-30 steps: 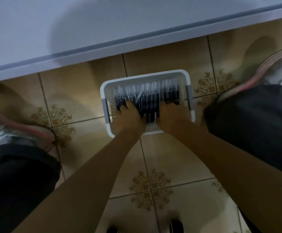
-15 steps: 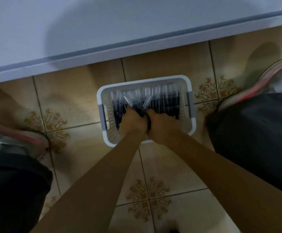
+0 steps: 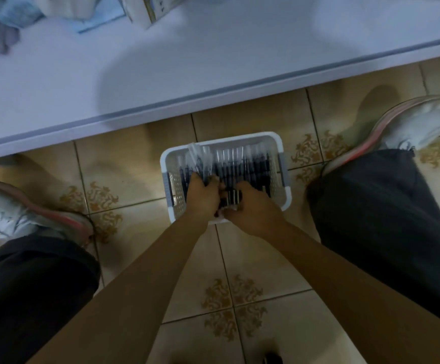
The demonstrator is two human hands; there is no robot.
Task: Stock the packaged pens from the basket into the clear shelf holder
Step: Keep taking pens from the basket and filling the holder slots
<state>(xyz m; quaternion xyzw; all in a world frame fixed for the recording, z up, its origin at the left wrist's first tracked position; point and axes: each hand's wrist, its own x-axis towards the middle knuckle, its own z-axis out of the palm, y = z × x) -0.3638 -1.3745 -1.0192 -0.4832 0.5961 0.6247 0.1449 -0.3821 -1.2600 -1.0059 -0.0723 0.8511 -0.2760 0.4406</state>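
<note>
A white plastic basket (image 3: 283, 174) stands on the tiled floor between my feet, filled with packaged pens (image 3: 242, 166) in clear sleeves with dark barrels. My left hand (image 3: 202, 198) is inside the basket and grips a bunch of the pens, whose clear tops fan up to the left. Beside it, my right hand (image 3: 250, 208) curls its fingers round the lower ends of pens near the basket's front wall. The two hands touch. No clear shelf holder is in view.
A white shelf board (image 3: 213, 61) runs across the top, its front edge just beyond the basket. Boxes and packets (image 3: 145, 9) lie at its far left. My shoes (image 3: 421, 124) and dark trouser legs flank the basket on patterned tiles.
My hands, first spread apart over the pens, have come together and gathered a bunch. The view has tilted up, showing more of the shelf and the goods on it.
</note>
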